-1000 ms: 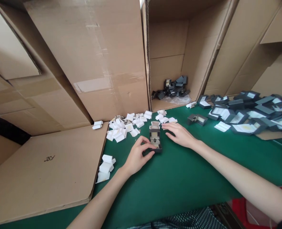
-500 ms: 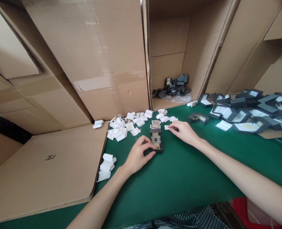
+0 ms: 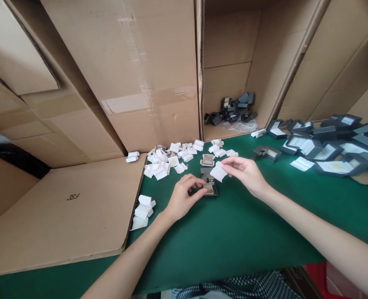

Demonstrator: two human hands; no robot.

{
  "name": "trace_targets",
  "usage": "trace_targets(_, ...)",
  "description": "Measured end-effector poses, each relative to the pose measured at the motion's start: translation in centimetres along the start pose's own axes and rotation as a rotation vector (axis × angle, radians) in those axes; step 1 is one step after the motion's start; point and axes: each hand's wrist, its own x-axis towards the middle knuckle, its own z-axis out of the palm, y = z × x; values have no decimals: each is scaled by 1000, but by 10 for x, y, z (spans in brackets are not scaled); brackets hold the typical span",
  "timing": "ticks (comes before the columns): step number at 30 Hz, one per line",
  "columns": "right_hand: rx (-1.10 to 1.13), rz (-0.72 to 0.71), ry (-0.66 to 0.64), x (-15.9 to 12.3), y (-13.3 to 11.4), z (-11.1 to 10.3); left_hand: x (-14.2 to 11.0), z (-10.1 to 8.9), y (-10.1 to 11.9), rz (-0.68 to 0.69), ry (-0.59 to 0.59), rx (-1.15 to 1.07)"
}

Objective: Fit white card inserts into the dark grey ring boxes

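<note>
A small dark box (image 3: 214,192) stands with its lid raised on the green table, showing a pale interior with black fittings. My left hand (image 3: 184,195) is at its left side, thumb and fingers curved and apart, the tips at the box's edge. Whether they touch it is hard to tell. Between thumb and fingers, my right hand (image 3: 244,173) pinches a creased white paper insert (image 3: 219,171), held just above the box's right side and covering part of the lid. Behind the box lies a pale, folded insert (image 3: 207,160).
Loose white inserts (image 3: 160,166) are scattered at the back, more (image 3: 143,211) by a cardboard sheet (image 3: 62,216) on the left. Dark boxes are heaped (image 3: 336,145) at right; one (image 3: 266,153) lies apart. An open carton (image 3: 227,45) holds others (image 3: 234,110). Large cartons wall the back.
My right hand has lifted the white insert and brought it to the box, turning its broad face into view. My left hand has drawn its fingers up from inside the box. The view has shifted slightly.
</note>
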Motion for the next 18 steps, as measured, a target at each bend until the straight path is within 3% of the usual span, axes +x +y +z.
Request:
trace_targets(8, 2, -76, -168, -18, 4, 21, 0, 2, 4, -91, 65, -186)
trace_targets(11, -95, -135, -192, -23, 5, 26, 0, 3, 4, -96, 96, -190)
trace_targets(14, -282, -294, -113, -27, 6, 27, 0, 1, 6, -45, 149, -158)
trace_targets(18, -462, -639, -28, -28, 3, 25, -1, -1, 9, 70, 202, 43)
